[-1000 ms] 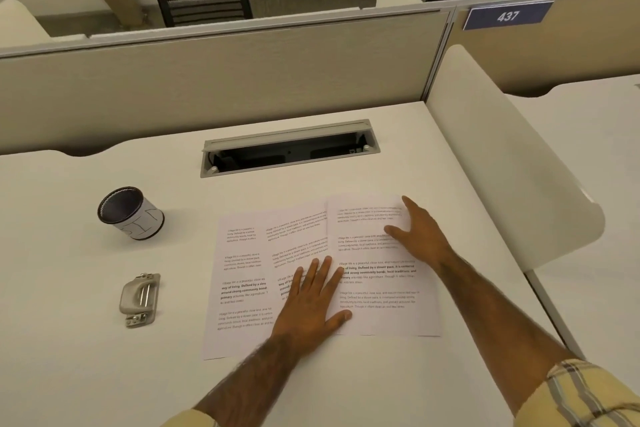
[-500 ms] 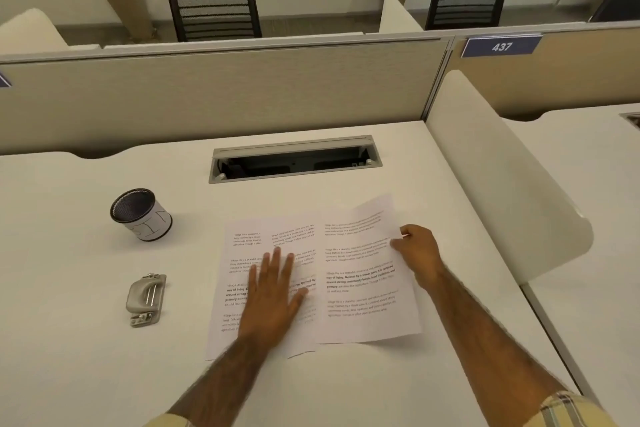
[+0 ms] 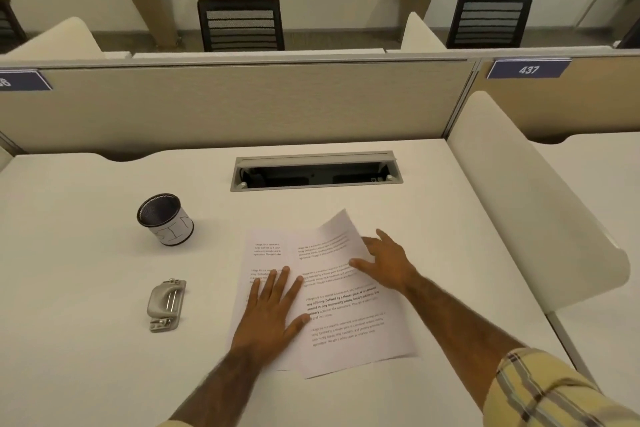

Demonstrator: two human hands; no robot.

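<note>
Overlapping printed paper sheets [image 3: 346,315] lie on the white desk [image 3: 86,340] in front of me. The top sheet is skewed clockwise over the one beneath, and its far corner lifts off the desk. My left hand [image 3: 273,308] lies flat with straight fingers, pressing on the left part of the sheets. My right hand [image 3: 388,263] rests with spread fingers on the right edge of the top sheet, thumb stretched across the print.
A grey metal hole punch [image 3: 165,305] sits left of the papers. Behind it stands a black mesh cup [image 3: 165,219] with a white label. An open cable tray [image 3: 316,173] is set into the desk further back. A white side divider [image 3: 540,218] bounds the right.
The sheets were spread side by side; both hands have pushed them together into an overlapping pile. My right hand slid left with the top sheet. My left hand moved left.
</note>
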